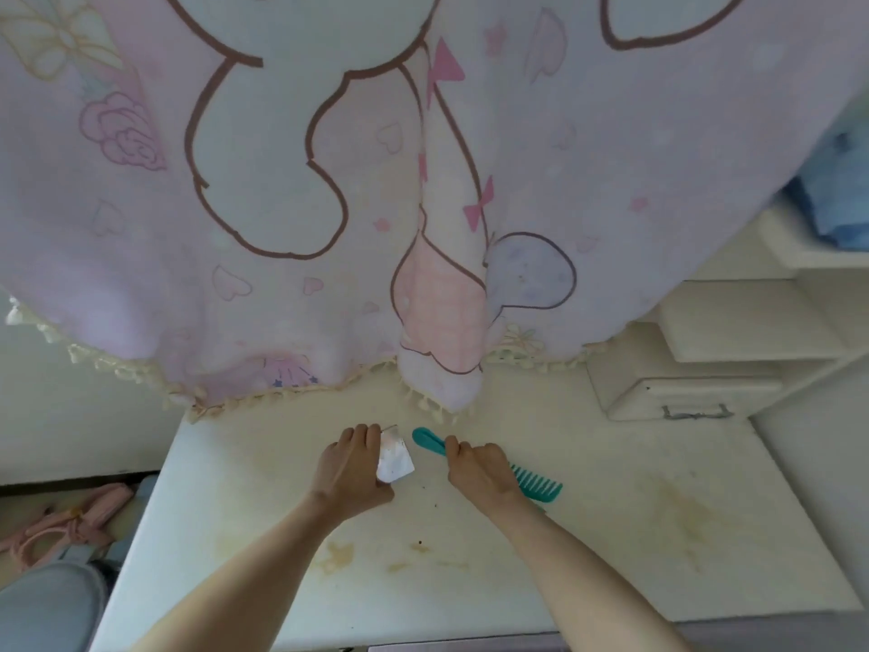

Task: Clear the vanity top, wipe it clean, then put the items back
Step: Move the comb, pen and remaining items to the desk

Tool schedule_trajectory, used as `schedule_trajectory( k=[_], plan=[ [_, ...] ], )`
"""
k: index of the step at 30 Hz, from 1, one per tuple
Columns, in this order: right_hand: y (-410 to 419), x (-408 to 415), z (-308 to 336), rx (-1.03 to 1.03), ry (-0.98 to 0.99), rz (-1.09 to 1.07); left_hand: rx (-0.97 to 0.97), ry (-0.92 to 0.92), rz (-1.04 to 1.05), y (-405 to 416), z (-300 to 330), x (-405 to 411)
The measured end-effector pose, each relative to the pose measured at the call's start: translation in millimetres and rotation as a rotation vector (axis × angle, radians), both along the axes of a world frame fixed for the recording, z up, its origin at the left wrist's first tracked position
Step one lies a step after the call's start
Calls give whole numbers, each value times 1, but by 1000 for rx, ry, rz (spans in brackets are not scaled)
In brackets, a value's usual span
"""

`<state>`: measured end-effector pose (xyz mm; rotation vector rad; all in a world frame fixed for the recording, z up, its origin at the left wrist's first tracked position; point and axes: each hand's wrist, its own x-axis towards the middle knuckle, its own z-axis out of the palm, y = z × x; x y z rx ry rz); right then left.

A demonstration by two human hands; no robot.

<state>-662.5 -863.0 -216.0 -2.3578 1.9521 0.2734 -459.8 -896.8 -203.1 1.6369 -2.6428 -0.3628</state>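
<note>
The left hand [350,468] holds a small white packet [394,458] just beside the teal comb [493,463], whose handle the right hand [477,470] clasps above the stained worktop [611,534], probably for clearing.

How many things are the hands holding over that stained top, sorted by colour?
Teal: 1, the comb, gripped by the right hand.
White: 1, the small packet, held by the left hand.
Total: 2
</note>
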Motion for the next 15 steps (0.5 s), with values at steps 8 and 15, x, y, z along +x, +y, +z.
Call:
schedule_trajectory(
  k=[8, 15],
  plan=[
    [46, -29, 31, 11, 4, -348, 7, 6, -297, 3, 15, -45],
    [151, -52, 60, -45, -90, -880, 11, -62, -569, 52, 42, -116]
  ],
)
